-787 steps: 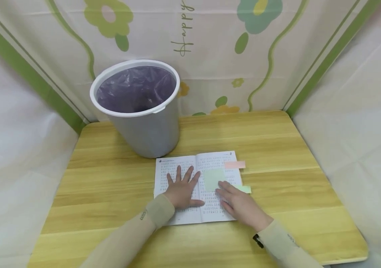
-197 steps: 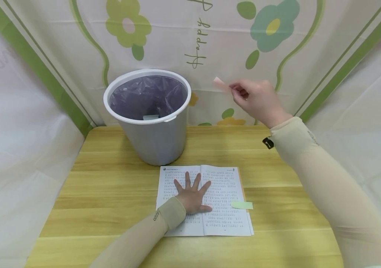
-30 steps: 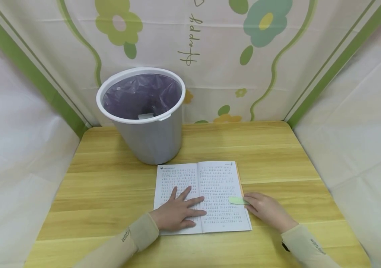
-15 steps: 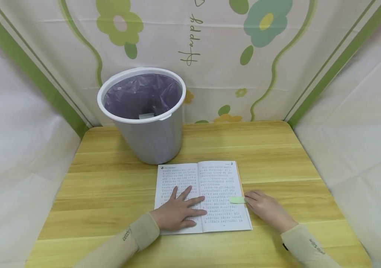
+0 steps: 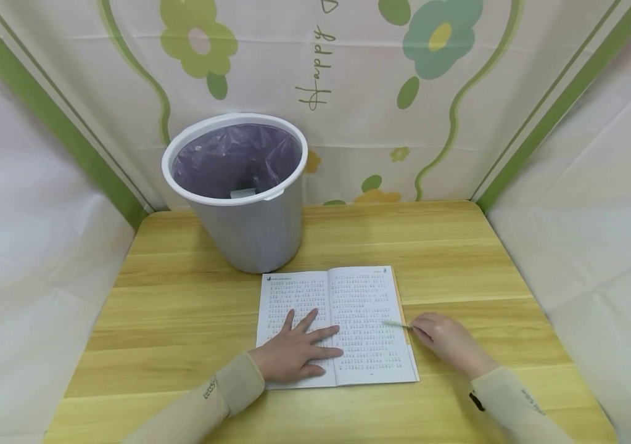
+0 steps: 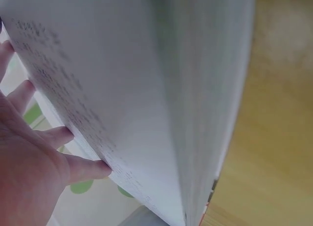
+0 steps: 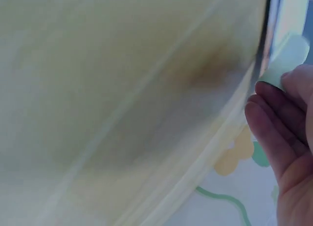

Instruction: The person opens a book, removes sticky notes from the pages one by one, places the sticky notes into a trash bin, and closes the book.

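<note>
An open book (image 5: 365,364) with printed pages lies on the table. My left hand (image 5: 293,353) rests with spread fingers across its left page and centre fold. At the right page's outer edge, my right hand (image 5: 451,344) pinches the end of a pale green sticky strip (image 5: 395,324). The strip is seen nearly edge-on over the page in the head view. In the right wrist view the thumb and index finger grip this green strip (image 7: 289,59). The left wrist view has fingertips (image 6: 100,169) on the printed page (image 6: 112,89).
A grey waste bin (image 5: 254,237) with a white rim and purple liner stands behind the book. A pale piece of paper (image 5: 243,193) lies inside it. The wooden table (image 5: 459,246) is enclosed by patterned curtains (image 5: 359,117).
The green strip has turned from flat to edge-on as my right hand shifted slightly right. Earlier, the page also bore a pink strip and a green square note. My left hand stays put.
</note>
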`<state>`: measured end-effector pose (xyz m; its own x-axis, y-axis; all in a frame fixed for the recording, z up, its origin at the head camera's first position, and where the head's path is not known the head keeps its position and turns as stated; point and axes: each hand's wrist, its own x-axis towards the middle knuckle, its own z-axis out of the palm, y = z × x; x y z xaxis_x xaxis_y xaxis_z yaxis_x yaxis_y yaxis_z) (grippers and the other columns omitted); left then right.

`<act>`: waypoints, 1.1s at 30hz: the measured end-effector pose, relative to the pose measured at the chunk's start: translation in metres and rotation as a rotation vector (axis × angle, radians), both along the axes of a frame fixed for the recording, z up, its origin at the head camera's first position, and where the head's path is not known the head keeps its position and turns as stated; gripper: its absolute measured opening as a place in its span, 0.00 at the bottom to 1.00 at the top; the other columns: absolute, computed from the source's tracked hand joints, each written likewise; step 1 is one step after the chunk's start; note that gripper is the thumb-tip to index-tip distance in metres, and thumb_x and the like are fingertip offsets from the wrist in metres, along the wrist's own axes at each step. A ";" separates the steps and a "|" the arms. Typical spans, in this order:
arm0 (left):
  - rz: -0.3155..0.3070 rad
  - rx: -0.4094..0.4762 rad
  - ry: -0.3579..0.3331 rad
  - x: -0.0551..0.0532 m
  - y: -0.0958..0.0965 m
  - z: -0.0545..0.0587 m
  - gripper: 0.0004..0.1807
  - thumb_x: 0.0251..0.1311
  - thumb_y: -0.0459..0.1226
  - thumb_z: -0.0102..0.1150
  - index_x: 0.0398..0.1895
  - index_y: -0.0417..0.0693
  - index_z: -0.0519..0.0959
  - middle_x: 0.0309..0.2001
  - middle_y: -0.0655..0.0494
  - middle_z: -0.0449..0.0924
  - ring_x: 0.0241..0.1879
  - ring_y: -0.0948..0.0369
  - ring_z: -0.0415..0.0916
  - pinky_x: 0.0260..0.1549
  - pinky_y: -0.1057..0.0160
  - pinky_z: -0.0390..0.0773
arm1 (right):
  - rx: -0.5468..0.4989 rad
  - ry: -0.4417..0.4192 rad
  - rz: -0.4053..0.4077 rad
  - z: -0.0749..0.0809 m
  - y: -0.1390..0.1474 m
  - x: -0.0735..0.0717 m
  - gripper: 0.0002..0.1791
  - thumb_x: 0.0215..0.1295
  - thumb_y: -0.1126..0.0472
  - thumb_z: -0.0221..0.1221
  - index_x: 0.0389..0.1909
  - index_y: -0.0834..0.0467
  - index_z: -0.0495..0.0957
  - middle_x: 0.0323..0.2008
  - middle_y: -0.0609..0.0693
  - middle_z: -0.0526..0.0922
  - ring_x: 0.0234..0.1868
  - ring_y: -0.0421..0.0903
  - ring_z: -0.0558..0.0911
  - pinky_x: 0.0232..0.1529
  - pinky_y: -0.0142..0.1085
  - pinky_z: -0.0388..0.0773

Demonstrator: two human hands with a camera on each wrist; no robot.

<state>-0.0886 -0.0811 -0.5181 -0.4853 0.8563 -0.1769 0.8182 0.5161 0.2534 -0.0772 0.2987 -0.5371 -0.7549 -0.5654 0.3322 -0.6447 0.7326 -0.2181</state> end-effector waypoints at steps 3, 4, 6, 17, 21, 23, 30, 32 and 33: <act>0.005 -0.005 0.009 0.001 0.000 0.000 0.27 0.72 0.57 0.43 0.73 0.77 0.63 0.79 0.64 0.46 0.75 0.38 0.39 0.60 0.24 0.50 | -0.036 -0.011 -0.037 0.003 0.004 -0.003 0.11 0.48 0.74 0.71 0.35 0.64 0.85 0.33 0.53 0.87 0.34 0.48 0.86 0.35 0.36 0.84; 0.010 -0.005 0.015 0.003 0.000 0.000 0.27 0.72 0.57 0.43 0.73 0.77 0.62 0.79 0.64 0.46 0.75 0.38 0.39 0.60 0.24 0.50 | -0.048 -0.010 -0.049 0.005 0.005 -0.004 0.11 0.49 0.74 0.71 0.35 0.64 0.85 0.32 0.52 0.87 0.33 0.47 0.86 0.34 0.36 0.84; 0.027 -0.011 0.026 0.007 0.001 0.000 0.27 0.73 0.57 0.43 0.74 0.77 0.62 0.79 0.64 0.46 0.75 0.38 0.40 0.60 0.24 0.51 | -0.062 0.003 -0.064 0.008 0.007 -0.006 0.11 0.49 0.74 0.71 0.36 0.64 0.85 0.32 0.53 0.87 0.32 0.48 0.86 0.32 0.37 0.84; 0.225 -0.024 0.041 0.049 0.009 0.003 0.27 0.74 0.52 0.45 0.75 0.73 0.62 0.77 0.61 0.52 0.73 0.36 0.48 0.53 0.22 0.59 | -0.127 0.137 -0.114 0.044 0.014 -0.027 0.12 0.48 0.74 0.70 0.35 0.65 0.86 0.33 0.58 0.87 0.33 0.55 0.87 0.31 0.45 0.84; 0.285 -0.009 0.046 0.058 0.011 0.002 0.26 0.74 0.51 0.46 0.74 0.73 0.64 0.77 0.61 0.53 0.72 0.34 0.48 0.51 0.20 0.59 | -0.152 0.204 -0.115 0.066 0.016 -0.043 0.11 0.47 0.75 0.70 0.34 0.66 0.85 0.31 0.59 0.87 0.30 0.56 0.87 0.27 0.43 0.84; 0.305 -0.004 0.049 0.061 0.012 0.001 0.26 0.74 0.51 0.46 0.73 0.74 0.64 0.77 0.60 0.53 0.72 0.33 0.48 0.50 0.20 0.59 | -0.151 0.232 -0.109 0.082 0.014 -0.055 0.12 0.47 0.75 0.70 0.35 0.67 0.85 0.31 0.60 0.86 0.28 0.56 0.86 0.25 0.43 0.83; 0.292 0.013 0.093 0.062 0.009 0.001 0.25 0.73 0.51 0.46 0.73 0.73 0.65 0.76 0.59 0.55 0.71 0.33 0.51 0.48 0.20 0.61 | -0.166 0.297 -0.083 0.151 -0.011 -0.109 0.09 0.54 0.75 0.67 0.37 0.68 0.85 0.31 0.62 0.87 0.26 0.56 0.86 0.25 0.45 0.83; 0.271 0.006 0.095 0.061 0.008 0.002 0.26 0.73 0.52 0.46 0.73 0.74 0.64 0.77 0.59 0.54 0.71 0.33 0.51 0.48 0.20 0.61 | -0.174 0.299 -0.070 0.172 -0.022 -0.127 0.07 0.56 0.75 0.66 0.37 0.68 0.85 0.30 0.61 0.87 0.25 0.55 0.86 0.24 0.44 0.82; 0.260 -0.006 0.093 0.060 0.007 0.003 0.27 0.73 0.53 0.46 0.74 0.75 0.62 0.77 0.60 0.53 0.71 0.33 0.50 0.49 0.20 0.60 | -0.175 0.297 -0.060 0.183 -0.028 -0.136 0.07 0.57 0.75 0.65 0.37 0.69 0.85 0.30 0.62 0.87 0.25 0.55 0.86 0.25 0.44 0.82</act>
